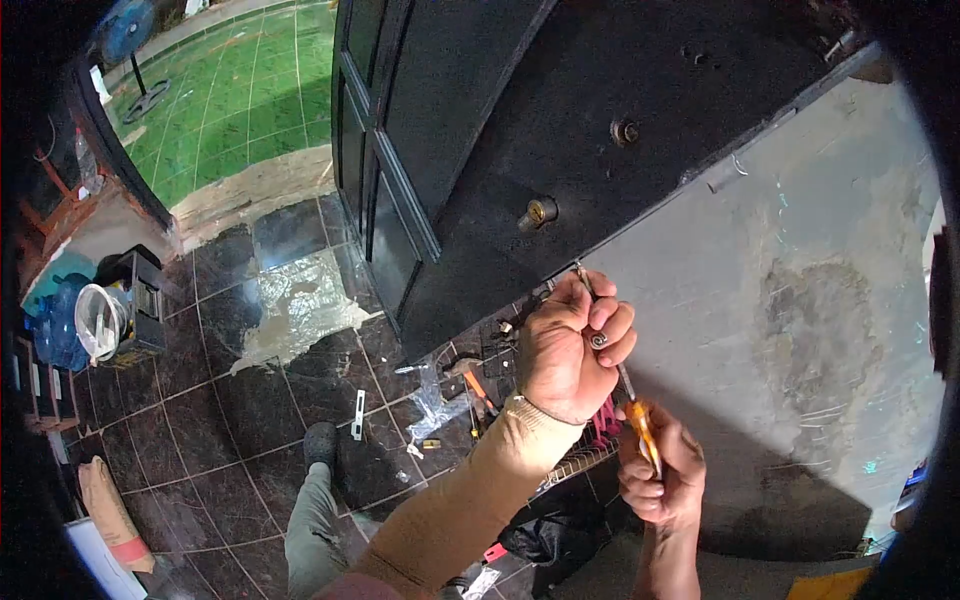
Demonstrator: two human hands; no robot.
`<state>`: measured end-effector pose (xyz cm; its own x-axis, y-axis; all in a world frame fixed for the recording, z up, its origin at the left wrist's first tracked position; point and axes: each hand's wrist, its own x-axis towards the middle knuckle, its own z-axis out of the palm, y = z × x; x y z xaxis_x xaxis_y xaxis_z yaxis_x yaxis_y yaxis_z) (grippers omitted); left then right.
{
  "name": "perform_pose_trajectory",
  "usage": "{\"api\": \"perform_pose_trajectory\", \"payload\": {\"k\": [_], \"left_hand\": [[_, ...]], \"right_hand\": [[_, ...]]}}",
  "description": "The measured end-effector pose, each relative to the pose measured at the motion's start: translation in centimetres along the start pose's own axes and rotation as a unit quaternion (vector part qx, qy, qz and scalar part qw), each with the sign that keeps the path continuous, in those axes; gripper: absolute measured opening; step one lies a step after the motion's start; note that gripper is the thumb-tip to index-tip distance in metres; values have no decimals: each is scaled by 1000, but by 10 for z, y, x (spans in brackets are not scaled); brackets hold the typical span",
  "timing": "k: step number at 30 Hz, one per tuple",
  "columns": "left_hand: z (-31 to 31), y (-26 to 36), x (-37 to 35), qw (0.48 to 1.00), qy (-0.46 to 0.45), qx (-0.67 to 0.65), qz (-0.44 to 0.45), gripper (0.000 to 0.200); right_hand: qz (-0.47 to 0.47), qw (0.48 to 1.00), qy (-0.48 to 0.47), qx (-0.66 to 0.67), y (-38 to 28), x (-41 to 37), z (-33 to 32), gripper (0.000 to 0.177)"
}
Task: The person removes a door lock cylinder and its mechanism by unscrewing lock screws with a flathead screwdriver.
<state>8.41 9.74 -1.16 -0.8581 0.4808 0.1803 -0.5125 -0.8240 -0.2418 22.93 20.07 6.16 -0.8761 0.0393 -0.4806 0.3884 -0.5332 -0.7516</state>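
1. The left hand is just right of the picture's middle, its fingers curled narrow round the thin shaft of a screwdriver. There is a ring on one finger.
2. The right hand sits near it, at 5 o'clock from the left hand. Its fingers are wrapped tight round the screwdriver's orange handle.
3. The screwdriver slants from the right hand toward 11 o'clock and passes through the left fist. Its tip comes out above the knuckles and meets the edge of a black door, where the door borders a grey wall.
4. A brass lock cylinder stands out of the door at 12 o'clock from the left hand. A second round fitting sits further up, at 1 o'clock.
5. At 9 o'clock from the left hand, on the dark tiled floor, lie a hammer, a narrow metal plate and scraps of clear plastic.
6. The person's shoe rests on the floor at 8 o'clock from the left hand.
7. A standing fan is far off at 10 o'clock.
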Motion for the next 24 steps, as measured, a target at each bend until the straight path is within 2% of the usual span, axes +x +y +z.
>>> {"api": "perform_pose_trajectory", "payload": {"k": [1,2,3,4,7,10,11,12,13,15,16,17,18,19,21,22,23,24], "left_hand": [[-2,0,1,999,-9,-34,-5,22],[-2,-2,1,999,-20,-37,-8,21],[-3,-3,4,999,-34,-41,-7,21],[-3,-3,6,998,-48,-43,-5,21],[-4,0,8,994,-73,-80,-29,18],[-10,0,11,988,-111,-96,-42,17],[-12,3,11,988,-120,-84,-48,18],[-16,5,11,987,-130,-76,-52,19],[-20,7,12,985,-140,-80,-64,19],[-23,9,12,983,-153,-74,-68,19],[-24,9,13,982,-159,-70,-71,20],[-28,8,16,976,-184,-85,-76,20],[-24,6,14,984,-148,-76,-58,20],[-17,3,10,990,-112,-69,-41,20],[5,0,0,996,-35,-75,-17,22],[7,1,1,996,-43,-73,-16,22],[6,2,3,996,-49,-70,-16,22],[5,3,3,996,-53,-67,-15,22]], "right_hand": [[-24,984,102,-144,-5,2,15,44],[-128,944,123,-279,-6,6,15,34],[-281,830,142,-460,-2,11,14,32],[-416,659,149,-609,2,15,14,31],[-410,511,172,-736,-1,2,23,32],[-415,722,147,-534,15,5,13,36],[-261,892,134,-344,14,-5,17,45],[-113,987,97,-55,14,-13,24,53],[-53,996,66,-20,11,-12,17,50],[73,995,-1,62,10,-5,4,43],[-78,978,59,-185,14,-1,5,37],[-221,875,114,-416,19,4,11,32],[-344,695,155,-611,24,8,18,27],[-336,631,206,-668,25,5,28,19],[-373,574,204,-700,19,4,24,19],[-392,543,204,-714,15,4,23,19],[-408,552,209,-696,17,3,24,23],[-388,647,209,-622,20,1,21,27]]}}
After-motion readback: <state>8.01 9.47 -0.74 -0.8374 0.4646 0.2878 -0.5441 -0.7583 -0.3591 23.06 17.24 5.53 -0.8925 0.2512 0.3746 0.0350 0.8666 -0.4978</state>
